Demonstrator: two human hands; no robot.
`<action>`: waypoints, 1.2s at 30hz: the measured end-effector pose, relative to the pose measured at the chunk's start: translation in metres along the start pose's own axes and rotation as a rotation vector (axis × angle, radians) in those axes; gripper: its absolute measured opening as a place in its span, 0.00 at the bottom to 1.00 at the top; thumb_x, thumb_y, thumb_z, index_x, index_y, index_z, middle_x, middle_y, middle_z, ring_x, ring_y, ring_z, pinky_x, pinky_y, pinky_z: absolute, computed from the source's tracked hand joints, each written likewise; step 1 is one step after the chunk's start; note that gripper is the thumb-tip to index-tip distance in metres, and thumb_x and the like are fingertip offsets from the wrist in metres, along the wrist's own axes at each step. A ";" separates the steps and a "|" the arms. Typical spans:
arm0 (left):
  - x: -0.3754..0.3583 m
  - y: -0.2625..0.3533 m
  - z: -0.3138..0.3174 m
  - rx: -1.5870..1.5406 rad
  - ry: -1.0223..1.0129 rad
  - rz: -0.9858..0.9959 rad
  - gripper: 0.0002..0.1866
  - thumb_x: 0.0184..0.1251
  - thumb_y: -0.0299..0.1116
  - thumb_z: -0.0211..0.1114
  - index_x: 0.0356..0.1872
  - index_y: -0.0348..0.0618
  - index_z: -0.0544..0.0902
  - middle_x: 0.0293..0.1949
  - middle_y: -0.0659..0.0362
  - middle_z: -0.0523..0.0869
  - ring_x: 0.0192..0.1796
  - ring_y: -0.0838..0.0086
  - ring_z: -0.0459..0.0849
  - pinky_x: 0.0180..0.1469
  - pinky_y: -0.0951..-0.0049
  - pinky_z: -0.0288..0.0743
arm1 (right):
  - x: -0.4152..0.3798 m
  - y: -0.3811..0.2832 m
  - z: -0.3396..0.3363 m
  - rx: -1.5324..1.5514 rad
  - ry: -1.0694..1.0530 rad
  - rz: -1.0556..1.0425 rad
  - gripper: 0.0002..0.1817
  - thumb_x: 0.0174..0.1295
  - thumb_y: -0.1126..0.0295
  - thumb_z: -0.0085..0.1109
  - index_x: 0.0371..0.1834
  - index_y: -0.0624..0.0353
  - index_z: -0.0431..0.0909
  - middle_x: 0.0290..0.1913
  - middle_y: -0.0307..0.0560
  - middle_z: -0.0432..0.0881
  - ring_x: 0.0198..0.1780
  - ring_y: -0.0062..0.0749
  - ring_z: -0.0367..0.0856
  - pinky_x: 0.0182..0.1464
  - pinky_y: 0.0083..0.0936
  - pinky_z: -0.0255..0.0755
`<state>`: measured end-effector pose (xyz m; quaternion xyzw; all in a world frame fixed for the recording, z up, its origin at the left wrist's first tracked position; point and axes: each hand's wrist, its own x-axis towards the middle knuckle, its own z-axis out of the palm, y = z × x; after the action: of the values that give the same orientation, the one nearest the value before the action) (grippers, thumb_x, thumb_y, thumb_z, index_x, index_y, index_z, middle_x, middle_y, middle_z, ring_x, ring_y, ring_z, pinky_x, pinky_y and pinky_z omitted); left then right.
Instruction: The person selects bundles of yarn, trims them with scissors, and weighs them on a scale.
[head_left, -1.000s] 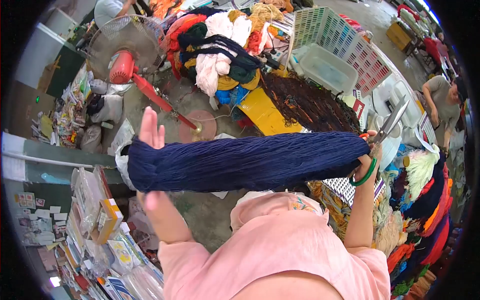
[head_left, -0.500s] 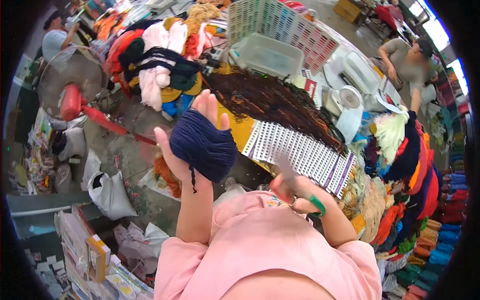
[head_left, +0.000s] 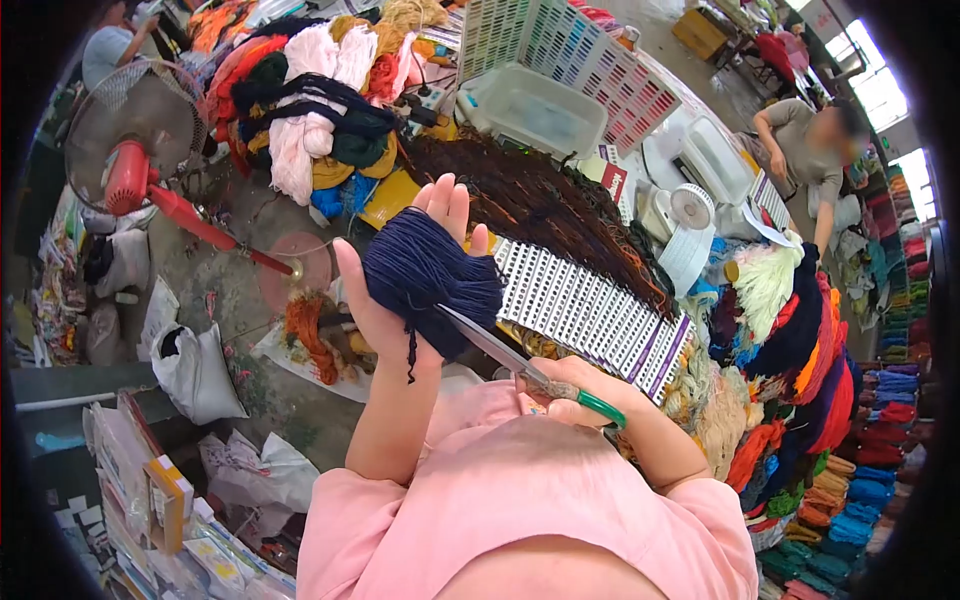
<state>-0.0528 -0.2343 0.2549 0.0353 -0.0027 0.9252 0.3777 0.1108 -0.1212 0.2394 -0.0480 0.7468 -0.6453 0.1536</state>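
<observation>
A thick bundle of dark navy yarn (head_left: 430, 265) is wound round the palm of my left hand (head_left: 372, 312). The fingers and thumb of that hand stretch out, palm turned up, and a short yarn tail dangles near the wrist. My right hand (head_left: 580, 385) grips scissors (head_left: 500, 352) with green-wrapped handles. Their blades point up and left, with the tip at the lower part of the yarn bundle. Behind my hands, dark brown yarn (head_left: 540, 205) lies spread over the table beside white cards with rows of dark marks (head_left: 575, 305).
A red fan (head_left: 130, 180) stands at the left near white sacks (head_left: 200, 370). Heaped yarn skeins (head_left: 315, 130) lie at the back left, more colourful skeins (head_left: 800, 340) at the right. A clear plastic tub (head_left: 535, 105) stands before a plastic crate (head_left: 570, 50). Another person (head_left: 805, 150) works at the right.
My right hand has brought the scissors up and left to the navy yarn; the blades were blurred and apart from it before. My left hand has shifted slightly right in view.
</observation>
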 end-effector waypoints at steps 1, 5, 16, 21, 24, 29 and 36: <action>0.000 0.000 -0.002 0.003 -0.002 -0.002 0.40 0.55 0.60 0.40 0.56 0.30 0.52 0.58 0.48 0.57 0.61 0.63 0.55 0.60 0.60 0.49 | 0.001 0.002 0.000 -0.022 0.006 -0.003 0.30 0.51 0.42 0.42 0.35 0.63 0.64 0.22 0.48 0.68 0.25 0.39 0.68 0.30 0.29 0.63; -0.001 0.000 -0.005 -0.021 0.009 0.010 0.40 0.56 0.59 0.40 0.56 0.30 0.52 0.58 0.48 0.58 0.61 0.64 0.56 0.60 0.60 0.50 | -0.002 -0.003 -0.003 -0.059 0.014 0.051 0.27 0.51 0.44 0.44 0.34 0.61 0.65 0.22 0.47 0.69 0.25 0.38 0.69 0.30 0.29 0.63; -0.004 -0.011 -0.009 0.017 0.017 -0.032 0.38 0.56 0.59 0.40 0.56 0.32 0.54 0.58 0.49 0.58 0.61 0.64 0.56 0.60 0.59 0.50 | -0.009 0.009 0.008 -0.033 0.107 -0.040 0.28 0.51 0.43 0.43 0.32 0.62 0.65 0.21 0.47 0.68 0.25 0.37 0.69 0.29 0.28 0.63; -0.011 -0.019 -0.015 -0.008 0.066 -0.066 0.38 0.57 0.59 0.39 0.56 0.33 0.54 0.58 0.49 0.58 0.62 0.64 0.54 0.60 0.59 0.49 | -0.003 0.015 0.015 -0.025 0.195 -0.141 0.30 0.50 0.40 0.43 0.31 0.63 0.65 0.19 0.45 0.66 0.22 0.33 0.68 0.25 0.25 0.62; -0.016 -0.021 -0.014 0.045 0.064 -0.065 0.39 0.56 0.59 0.40 0.57 0.33 0.53 0.59 0.48 0.55 0.62 0.63 0.53 0.61 0.61 0.48 | 0.000 0.014 0.020 0.095 0.353 -0.205 0.30 0.47 0.39 0.45 0.30 0.61 0.67 0.16 0.39 0.64 0.16 0.25 0.64 0.21 0.19 0.59; -0.019 -0.026 -0.010 0.280 -0.116 0.071 0.37 0.58 0.55 0.41 0.58 0.32 0.50 0.60 0.49 0.54 0.62 0.67 0.55 0.61 0.66 0.48 | 0.020 0.011 0.011 0.231 0.623 -0.481 0.45 0.31 0.51 0.69 0.52 0.63 0.57 0.34 0.41 0.67 0.33 0.22 0.63 0.32 0.18 0.59; -0.004 -0.025 0.028 2.528 -0.654 0.581 0.34 0.44 0.53 0.51 0.52 0.43 0.64 0.57 0.46 0.58 0.60 0.51 0.51 0.52 0.39 0.41 | 0.023 0.017 0.013 0.592 0.632 -0.141 0.43 0.26 0.72 0.73 0.51 0.61 0.60 0.44 0.43 0.69 0.48 0.27 0.67 0.52 0.24 0.60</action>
<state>-0.0306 -0.2201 0.2818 0.5751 0.7526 0.2878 -0.1414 0.0947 -0.1367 0.2177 0.1473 0.5349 -0.8233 -0.1198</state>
